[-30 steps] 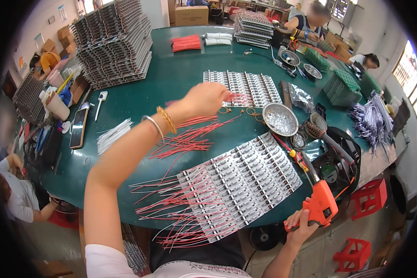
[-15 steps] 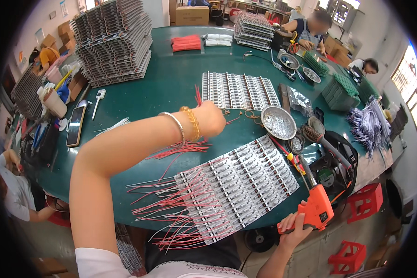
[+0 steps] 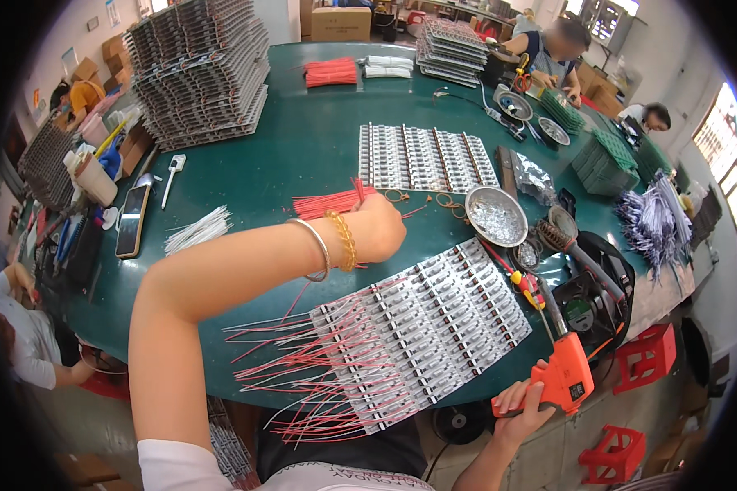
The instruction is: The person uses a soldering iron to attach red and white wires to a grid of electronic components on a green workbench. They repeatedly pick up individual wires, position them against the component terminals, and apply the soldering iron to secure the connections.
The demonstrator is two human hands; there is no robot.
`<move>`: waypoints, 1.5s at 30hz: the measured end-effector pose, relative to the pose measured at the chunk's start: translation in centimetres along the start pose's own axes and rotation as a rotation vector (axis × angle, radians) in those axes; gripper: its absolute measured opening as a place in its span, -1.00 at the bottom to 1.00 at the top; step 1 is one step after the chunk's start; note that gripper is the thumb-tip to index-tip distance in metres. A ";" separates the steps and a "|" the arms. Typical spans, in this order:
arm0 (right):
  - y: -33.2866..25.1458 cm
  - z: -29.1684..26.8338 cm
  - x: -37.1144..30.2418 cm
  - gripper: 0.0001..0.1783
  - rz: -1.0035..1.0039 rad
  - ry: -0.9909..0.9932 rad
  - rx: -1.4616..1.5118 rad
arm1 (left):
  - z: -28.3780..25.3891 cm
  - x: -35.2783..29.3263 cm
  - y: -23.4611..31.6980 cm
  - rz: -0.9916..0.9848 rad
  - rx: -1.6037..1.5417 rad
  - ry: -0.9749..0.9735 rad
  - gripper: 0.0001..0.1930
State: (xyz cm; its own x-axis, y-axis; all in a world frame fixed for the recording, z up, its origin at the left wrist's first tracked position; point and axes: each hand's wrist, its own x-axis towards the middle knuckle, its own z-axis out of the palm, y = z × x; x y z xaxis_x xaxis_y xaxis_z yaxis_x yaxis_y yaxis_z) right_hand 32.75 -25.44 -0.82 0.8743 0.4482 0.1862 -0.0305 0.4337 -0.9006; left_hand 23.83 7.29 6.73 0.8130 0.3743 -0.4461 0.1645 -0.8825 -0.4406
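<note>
My left hand [image 3: 382, 229] reaches over the middle of the table, closed on a few red wires [image 3: 358, 188] whose ends stick up past it; its fingertips are hidden. Right beside it lies a pile of red wires [image 3: 315, 204]. My right hand [image 3: 526, 409] grips an orange soldering gun [image 3: 563, 376] by its handle, the tip pointing up and away. Nearer to me is a tilted panel of white circuit boards [image 3: 430, 335], with red and white wires [image 3: 303, 368] trailing off its left side.
A second board panel [image 3: 426, 159] lies farther back. A metal bowl [image 3: 497, 217] of small bits stands right of my left hand. White wires [image 3: 198, 231] and a phone [image 3: 133, 221] lie left. Tall board stacks [image 3: 201, 78] rise behind. A co-worker [image 3: 553, 53] sits far right.
My left hand has come slightly nearer and to the right with the red wires, uncovering more of the red and white wire piles. My right hand keeps the soldering gun almost in place.
</note>
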 end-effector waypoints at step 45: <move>-0.4 2.7 -2.7 -0.55 0.351 -0.137 -0.410 | 6.6 -3.2 7.8 -0.199 -1.268 0.783 -0.87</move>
State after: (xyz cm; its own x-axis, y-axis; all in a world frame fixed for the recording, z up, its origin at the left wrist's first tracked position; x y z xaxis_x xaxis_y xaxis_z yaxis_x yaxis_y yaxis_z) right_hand 29.09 -24.72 0.04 0.7737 0.6205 -0.1277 -0.0937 -0.0873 -0.9918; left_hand 18.80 1.14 -0.45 0.7369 0.6334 0.2364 0.3333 -0.6445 0.6881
